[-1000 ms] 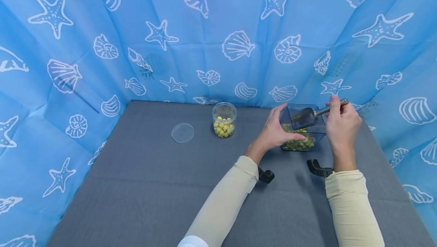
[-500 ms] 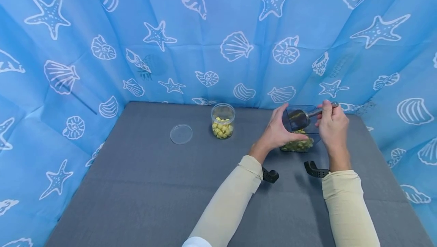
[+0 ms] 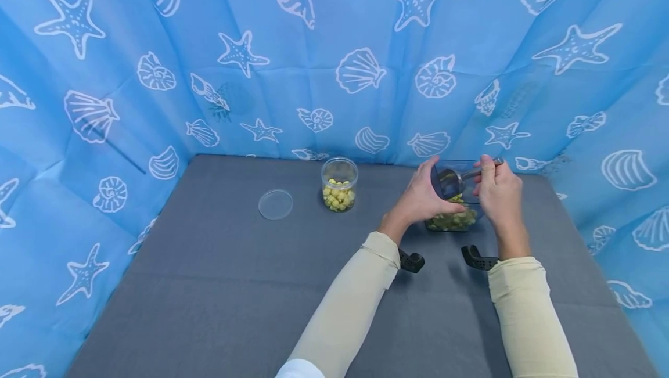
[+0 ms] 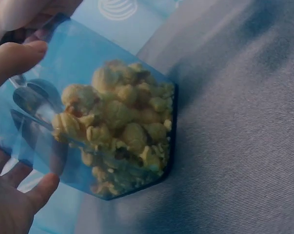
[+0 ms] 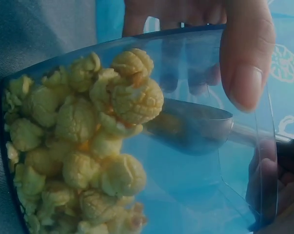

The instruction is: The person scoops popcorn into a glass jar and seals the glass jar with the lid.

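A clear bluish plastic box (image 5: 190,190) stands at the table's right rear, its lower part filled with yellow popcorn (image 5: 78,122). My left hand (image 3: 418,195) grips its left side, the thumb lying across the front wall near the rim. My right hand (image 3: 502,192) holds a metal scoop (image 3: 450,183) by its handle at the box's right side. The scoop's bowl is inside the box, tilted, its tip against the top of the popcorn in the right wrist view. Part of the box is hidden behind my left hand in the head view.
Left of the box stands a round clear jar (image 3: 340,170) partly filled with popcorn. A clear round lid (image 3: 275,204) lies flat farther left. Grey cloth covers the table (image 3: 251,297), and a blue shell-patterned curtain (image 3: 313,76) hangs right behind it.
My right hand has moved left and brought the scoop's bowl toward the box's left wall, near my left hand. My left hand keeps its grip on the box.
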`<move>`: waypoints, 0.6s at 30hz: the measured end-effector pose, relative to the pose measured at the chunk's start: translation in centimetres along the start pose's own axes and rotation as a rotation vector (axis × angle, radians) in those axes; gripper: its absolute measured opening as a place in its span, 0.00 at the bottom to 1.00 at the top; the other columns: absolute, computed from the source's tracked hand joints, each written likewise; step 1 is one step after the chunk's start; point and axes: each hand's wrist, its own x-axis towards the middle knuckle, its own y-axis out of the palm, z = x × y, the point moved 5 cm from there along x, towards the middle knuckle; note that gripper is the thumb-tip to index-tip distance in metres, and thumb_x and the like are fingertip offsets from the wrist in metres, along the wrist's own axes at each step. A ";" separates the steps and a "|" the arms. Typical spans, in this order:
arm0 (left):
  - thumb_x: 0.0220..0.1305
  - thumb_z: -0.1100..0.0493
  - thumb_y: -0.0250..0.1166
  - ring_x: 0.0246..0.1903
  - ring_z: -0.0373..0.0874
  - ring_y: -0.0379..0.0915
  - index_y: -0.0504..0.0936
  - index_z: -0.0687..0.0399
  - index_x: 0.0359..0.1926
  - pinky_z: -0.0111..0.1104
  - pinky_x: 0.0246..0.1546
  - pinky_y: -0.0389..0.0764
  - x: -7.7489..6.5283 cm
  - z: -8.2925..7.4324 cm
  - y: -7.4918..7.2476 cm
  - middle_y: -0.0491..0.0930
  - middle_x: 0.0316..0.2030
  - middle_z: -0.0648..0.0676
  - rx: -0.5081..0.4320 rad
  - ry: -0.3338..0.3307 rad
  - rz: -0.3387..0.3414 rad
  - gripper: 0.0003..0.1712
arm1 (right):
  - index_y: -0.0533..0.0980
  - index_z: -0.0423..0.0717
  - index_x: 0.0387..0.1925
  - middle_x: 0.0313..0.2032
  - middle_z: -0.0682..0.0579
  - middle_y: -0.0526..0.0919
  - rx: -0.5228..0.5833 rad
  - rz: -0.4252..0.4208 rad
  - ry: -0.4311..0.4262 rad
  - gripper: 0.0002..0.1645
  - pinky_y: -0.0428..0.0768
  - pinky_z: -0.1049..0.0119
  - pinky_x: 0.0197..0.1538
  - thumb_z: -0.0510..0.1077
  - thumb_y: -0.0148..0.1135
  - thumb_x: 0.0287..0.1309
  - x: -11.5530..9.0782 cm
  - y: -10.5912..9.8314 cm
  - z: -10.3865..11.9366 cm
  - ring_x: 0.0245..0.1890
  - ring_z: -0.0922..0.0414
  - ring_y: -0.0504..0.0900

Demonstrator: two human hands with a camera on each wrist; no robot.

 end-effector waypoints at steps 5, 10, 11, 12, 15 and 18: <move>0.48 0.44 0.82 0.77 0.44 0.56 0.47 0.34 0.81 0.43 0.71 0.72 0.1 -0.1 -0.3 0.49 0.80 0.44 0.014 0.006 0.019 0.68 | 0.77 0.39 0.54 0.32 0.40 0.82 -0.003 0.013 0.013 0.37 0.69 0.74 0.27 0.63 0.32 0.80 0.1 0.1 -0.2 0.17 0.74 0.70; 0.49 0.43 0.82 0.78 0.44 0.54 0.46 0.33 0.81 0.44 0.72 0.70 0.2 0.0 -0.6 0.48 0.81 0.43 0.041 0.012 0.051 0.68 | 0.76 0.41 0.54 0.32 0.41 0.82 -0.021 0.035 0.015 0.36 0.71 0.73 0.27 0.62 0.30 0.81 -0.1 0.1 -0.1 0.18 0.73 0.71; 0.49 0.43 0.82 0.78 0.44 0.54 0.46 0.33 0.81 0.44 0.72 0.70 0.2 0.0 -0.8 0.48 0.81 0.43 0.047 0.015 0.054 0.68 | 0.76 0.41 0.54 0.32 0.41 0.82 -0.022 0.039 0.013 0.36 0.71 0.72 0.27 0.62 0.30 0.81 -0.1 0.1 0.0 0.18 0.72 0.71; 0.49 0.43 0.82 0.78 0.44 0.54 0.46 0.34 0.82 0.44 0.72 0.70 0.2 -0.1 -0.9 0.48 0.81 0.44 0.053 0.018 0.057 0.68 | 0.76 0.41 0.54 0.32 0.42 0.82 -0.025 0.041 0.008 0.35 0.71 0.72 0.27 0.62 0.30 0.81 -0.1 0.0 0.1 0.18 0.72 0.71; 0.49 0.43 0.82 0.78 0.44 0.55 0.47 0.35 0.81 0.44 0.72 0.71 0.2 0.1 -1.3 0.49 0.81 0.45 0.062 0.023 0.055 0.68 | 0.76 0.41 0.53 0.30 0.43 0.82 -0.036 0.041 -0.011 0.34 0.71 0.70 0.27 0.61 0.29 0.81 0.0 0.3 0.4 0.18 0.70 0.72; 0.49 0.43 0.82 0.78 0.45 0.55 0.47 0.35 0.82 0.44 0.72 0.71 0.2 0.4 -1.6 0.49 0.81 0.45 0.057 0.016 0.054 0.68 | 0.76 0.40 0.51 0.28 0.42 0.82 -0.045 0.036 -0.024 0.36 0.71 0.68 0.27 0.61 0.29 0.80 0.1 0.6 0.6 0.18 0.67 0.73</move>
